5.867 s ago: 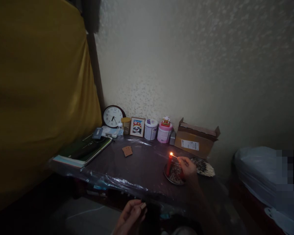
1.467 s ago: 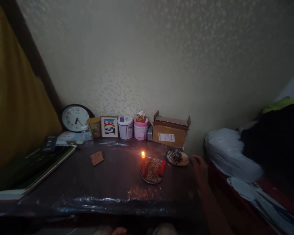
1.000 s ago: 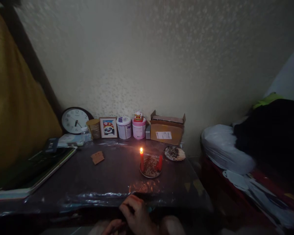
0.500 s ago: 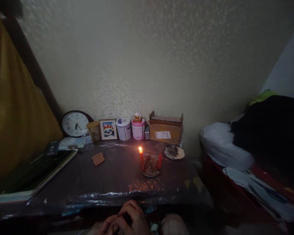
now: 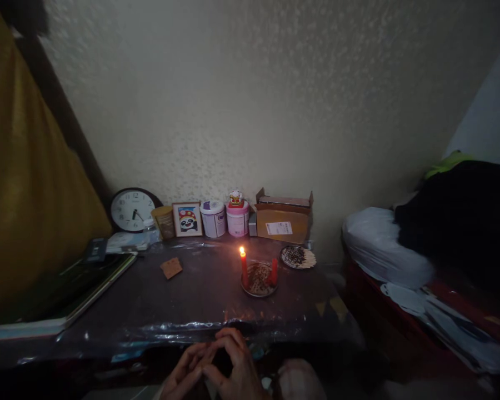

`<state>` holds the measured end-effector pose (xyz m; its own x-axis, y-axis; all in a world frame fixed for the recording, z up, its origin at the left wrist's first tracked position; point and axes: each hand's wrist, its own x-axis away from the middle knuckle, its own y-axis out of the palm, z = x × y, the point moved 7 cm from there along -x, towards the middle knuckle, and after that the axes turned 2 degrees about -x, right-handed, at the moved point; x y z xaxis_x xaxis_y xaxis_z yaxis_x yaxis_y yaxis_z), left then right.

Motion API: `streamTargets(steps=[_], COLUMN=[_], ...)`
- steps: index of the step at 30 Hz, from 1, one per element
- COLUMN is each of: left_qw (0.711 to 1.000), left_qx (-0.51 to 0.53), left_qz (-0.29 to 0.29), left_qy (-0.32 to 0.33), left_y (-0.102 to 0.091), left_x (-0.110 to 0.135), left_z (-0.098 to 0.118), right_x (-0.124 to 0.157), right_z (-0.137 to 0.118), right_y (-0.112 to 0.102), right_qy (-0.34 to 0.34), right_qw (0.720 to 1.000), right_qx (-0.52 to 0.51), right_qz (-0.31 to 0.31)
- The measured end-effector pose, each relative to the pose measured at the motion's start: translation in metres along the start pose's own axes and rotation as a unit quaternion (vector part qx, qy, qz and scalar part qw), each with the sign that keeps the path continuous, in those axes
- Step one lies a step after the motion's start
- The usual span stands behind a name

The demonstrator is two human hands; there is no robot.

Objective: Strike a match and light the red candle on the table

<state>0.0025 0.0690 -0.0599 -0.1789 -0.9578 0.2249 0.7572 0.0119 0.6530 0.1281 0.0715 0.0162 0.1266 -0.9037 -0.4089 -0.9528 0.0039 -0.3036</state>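
A lit red candle (image 5: 244,268) stands in a small round dish (image 5: 258,290) on the dark, plastic-covered table (image 5: 183,311). A shorter unlit red candle (image 5: 274,272) stands in the same dish. Behind it a plate of matchsticks (image 5: 298,257) lies on the table. My left hand (image 5: 183,373) and my right hand (image 5: 235,364) meet just below the table's front edge, their fingers curled and touching each other. Whatever is between the fingers is hidden in the dark.
Along the wall stand a clock (image 5: 132,210), a framed panda picture (image 5: 187,219), a white tin (image 5: 214,218), a pink tin (image 5: 237,218) and an open cardboard box (image 5: 283,223). Books (image 5: 66,286) lie at left, a brown card (image 5: 171,268) mid-table. A white bag (image 5: 383,253) lies at right.
My right hand left the plate of matchsticks and came down to the table's front edge, where it joined my left hand. The candle keeps burning.
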Motion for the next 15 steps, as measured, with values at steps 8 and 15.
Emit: streamTargets(steps=[8, 15], left_qw=[1.0, 0.998], left_qx=[0.007, -0.007], left_qz=[-0.019, -0.041], left_qy=[0.004, 0.038], left_y=[0.0006, -0.0008], left_x=[-0.0003, -0.002], left_z=[0.0007, 0.0021], right_x=[-0.0011, 0.0012], right_z=[-0.0047, -0.002], right_y=[0.0043, 0.0076], right_qy=[-0.018, -0.019], right_qw=[0.999, 0.998], right_qx=[0.02, 0.042], right_qz=[-0.023, -0.042])
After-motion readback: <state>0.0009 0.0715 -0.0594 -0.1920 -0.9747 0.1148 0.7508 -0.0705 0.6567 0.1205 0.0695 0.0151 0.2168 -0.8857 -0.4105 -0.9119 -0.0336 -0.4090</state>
